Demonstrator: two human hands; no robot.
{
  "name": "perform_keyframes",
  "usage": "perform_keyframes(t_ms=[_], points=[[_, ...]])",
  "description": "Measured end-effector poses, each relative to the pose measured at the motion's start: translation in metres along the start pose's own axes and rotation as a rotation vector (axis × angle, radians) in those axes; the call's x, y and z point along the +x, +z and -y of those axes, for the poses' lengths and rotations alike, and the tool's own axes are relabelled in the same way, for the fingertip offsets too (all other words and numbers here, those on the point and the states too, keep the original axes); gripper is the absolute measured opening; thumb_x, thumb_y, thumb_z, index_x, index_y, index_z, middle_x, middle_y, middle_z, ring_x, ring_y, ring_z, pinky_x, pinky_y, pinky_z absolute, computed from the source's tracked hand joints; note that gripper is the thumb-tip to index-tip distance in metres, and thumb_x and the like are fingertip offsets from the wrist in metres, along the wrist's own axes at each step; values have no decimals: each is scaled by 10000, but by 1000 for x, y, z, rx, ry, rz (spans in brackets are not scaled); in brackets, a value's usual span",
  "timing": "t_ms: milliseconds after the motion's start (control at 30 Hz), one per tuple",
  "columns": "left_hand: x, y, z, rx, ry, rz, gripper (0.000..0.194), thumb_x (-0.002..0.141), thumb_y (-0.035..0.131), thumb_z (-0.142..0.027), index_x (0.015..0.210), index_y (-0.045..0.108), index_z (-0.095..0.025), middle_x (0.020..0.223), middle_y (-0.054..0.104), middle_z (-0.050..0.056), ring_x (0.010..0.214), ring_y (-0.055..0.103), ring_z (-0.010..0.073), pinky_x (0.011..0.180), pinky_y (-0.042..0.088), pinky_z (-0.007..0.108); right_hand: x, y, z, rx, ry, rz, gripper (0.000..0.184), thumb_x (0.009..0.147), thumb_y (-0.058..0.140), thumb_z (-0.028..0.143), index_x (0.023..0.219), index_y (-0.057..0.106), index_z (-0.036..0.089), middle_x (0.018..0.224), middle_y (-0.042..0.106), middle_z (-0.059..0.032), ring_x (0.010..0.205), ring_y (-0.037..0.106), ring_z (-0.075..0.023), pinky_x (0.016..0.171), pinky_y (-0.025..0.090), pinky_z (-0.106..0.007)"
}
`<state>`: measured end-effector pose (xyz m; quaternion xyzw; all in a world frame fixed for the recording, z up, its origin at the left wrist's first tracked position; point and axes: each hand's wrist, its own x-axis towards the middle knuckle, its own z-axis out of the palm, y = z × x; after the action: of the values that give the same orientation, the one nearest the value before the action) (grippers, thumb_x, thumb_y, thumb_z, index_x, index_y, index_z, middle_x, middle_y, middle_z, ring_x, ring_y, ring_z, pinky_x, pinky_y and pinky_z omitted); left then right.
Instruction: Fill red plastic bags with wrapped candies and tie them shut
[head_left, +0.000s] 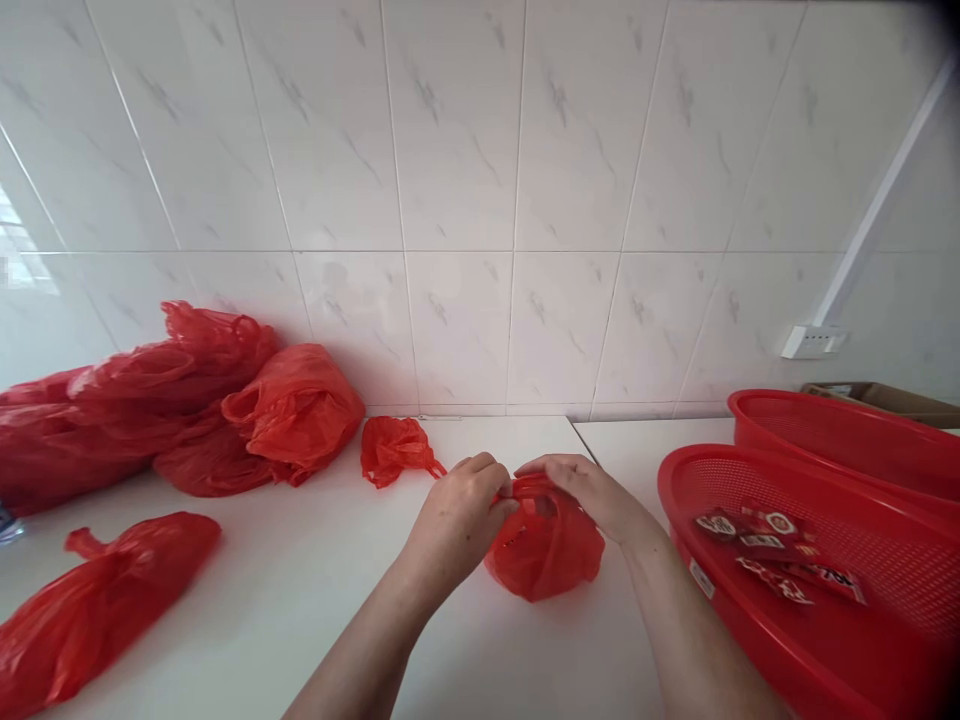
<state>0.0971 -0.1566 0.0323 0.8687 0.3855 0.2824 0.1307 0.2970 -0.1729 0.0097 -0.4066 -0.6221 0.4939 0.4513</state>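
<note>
In front of me a thin red plastic bag [546,555] rests on the white table, its lower part bulging with contents I cannot make out. My left hand [466,512] pinches the bag's gathered top from the left, thumb and fingers closed on the plastic. On the other side, my right hand [577,490] lies over the top right of the same bag with its fingers bent toward the left hand. Its fingertips and thumb are partly hidden, so its grip is unclear. Just beyond my left hand lies a small crumpled red bag [396,447].
Several filled red bags [300,410] are heaped at the back left against the tiled wall. A tied red bag [127,595] lies nearer. At right, a red plastic basket [686,470] holds several small packets [780,545]; another red basket [840,420] and a cardboard box [892,400] stand behind.
</note>
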Motion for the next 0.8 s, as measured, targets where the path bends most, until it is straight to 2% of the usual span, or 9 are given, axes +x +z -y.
perform_keyframes(t_ms=[100,167,267,400,533,633,733,800], points=[[0,3,0,-2,-11,6,115,767,453,-139,665,446,-192,778,527,-26,614,432,108,519,283,242,0,4,3,5,-19,72,375,852,571,454,1034,682,146,742,650,-53,671,588,-149,682,467,-294],[0,3,1,-8,-21,-2,118,760,433,-124,665,438,-194,789,543,-27,606,436,105,516,283,238,0,7,3,97,-30,87,434,894,476,487,1049,679,136,773,660,-74,680,608,-164,689,482,-314],[0,3,3,-27,-77,-11,128,759,400,-122,664,425,-204,717,565,-38,573,434,110,498,268,237,-1,10,4,287,39,87,532,932,318,500,1108,648,121,841,671,-108,695,639,-201,674,506,-356],[-2,0,4,-118,-151,-9,122,781,399,-169,677,436,-219,663,614,-55,550,452,117,479,268,232,-2,12,3,376,116,50,414,912,362,355,1182,585,135,865,674,-111,703,655,-217,591,503,-325],[-2,-1,4,-174,-128,-2,131,780,395,-146,680,443,-215,706,658,-48,601,512,121,498,291,225,1,12,-2,308,121,54,327,893,451,359,1128,579,171,819,668,-77,577,607,-150,501,447,-250],[0,0,5,-139,-120,11,121,776,416,-152,681,458,-214,685,646,-35,584,498,125,492,278,231,4,11,-4,208,110,48,300,850,561,372,1083,575,185,749,628,-23,481,488,-73,441,348,-192],[1,1,5,-61,-110,9,130,777,435,-168,658,464,-211,640,586,-34,543,453,119,470,244,237,5,12,-3,144,107,37,377,777,665,334,1114,544,215,664,529,50,476,385,-41,444,281,-171],[1,1,5,-19,-104,-3,138,780,439,-175,649,465,-211,622,549,-37,529,428,115,463,230,237,5,13,-1,91,129,33,385,734,700,285,1082,547,222,667,509,60,522,395,-48,465,271,-171]])
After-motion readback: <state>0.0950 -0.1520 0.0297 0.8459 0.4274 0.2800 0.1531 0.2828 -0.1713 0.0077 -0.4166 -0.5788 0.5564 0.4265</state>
